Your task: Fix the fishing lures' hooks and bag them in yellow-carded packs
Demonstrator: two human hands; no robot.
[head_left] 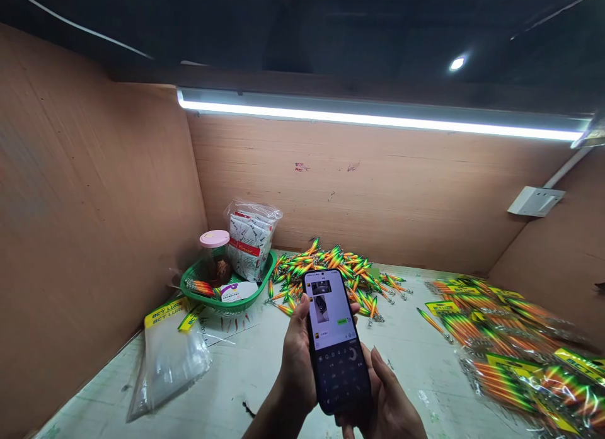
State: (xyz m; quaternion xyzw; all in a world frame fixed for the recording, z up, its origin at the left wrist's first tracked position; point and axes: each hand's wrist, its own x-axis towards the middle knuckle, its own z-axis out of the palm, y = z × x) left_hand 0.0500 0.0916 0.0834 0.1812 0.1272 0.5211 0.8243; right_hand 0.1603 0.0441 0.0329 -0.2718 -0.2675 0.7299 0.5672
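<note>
A smartphone (338, 351) is held upright over the table, its screen facing me with a chat and a dark keyboard on it. My left hand (299, 357) grips its left edge, thumb along the side and a fingertip showing at the right edge. Around the lower right side and bottom of the phone curls my right hand (390, 398), its thumb raised beside the screen. Behind the phone lies a loose pile of green, yellow and orange fishing lures (331, 259) with hooks.
At the left stand a green basket (267, 272) with a pink-lidded jar (215, 253) and bagged packets (248, 244), and clear plastic bags (177, 357). Packed lures (505, 338) cover the right side. A lamp tube (378, 119) spans overhead; a switch box (536, 201) is on the right wall.
</note>
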